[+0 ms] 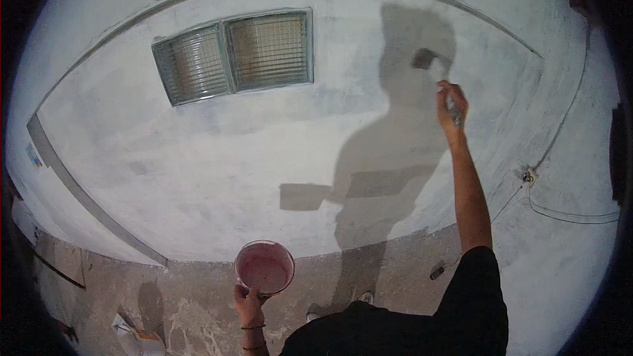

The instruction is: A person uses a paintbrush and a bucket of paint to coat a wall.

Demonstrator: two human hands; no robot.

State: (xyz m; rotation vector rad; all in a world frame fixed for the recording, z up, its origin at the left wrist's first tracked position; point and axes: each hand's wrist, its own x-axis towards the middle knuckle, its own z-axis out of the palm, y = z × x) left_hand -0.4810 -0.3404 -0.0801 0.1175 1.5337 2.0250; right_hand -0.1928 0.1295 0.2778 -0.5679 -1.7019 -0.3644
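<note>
My right hand [452, 109] is raised toward the wall with its fingers closed around the handle of a paintbrush [424, 59]. The dark bristles are at the whitish wall [277, 138], inside the shadow cast there; whether they touch it I cannot tell. Low in front of me, my left hand [249, 306] grips the near rim of a round bucket [267, 254]. Its inside is pinkish, with pale smears on the walls; how much paint it holds is hard to make out. Greyish patches and paler streaks cover the wall surface.
Two glass blocks [270, 49] are set in the wall, upper left. A grey strip [99, 194] edges it at left. Wires run from an electrical box [529, 176] at right. On the paint-stained floor [204, 290] lie a white container [140, 341] and a small dark object [436, 273].
</note>
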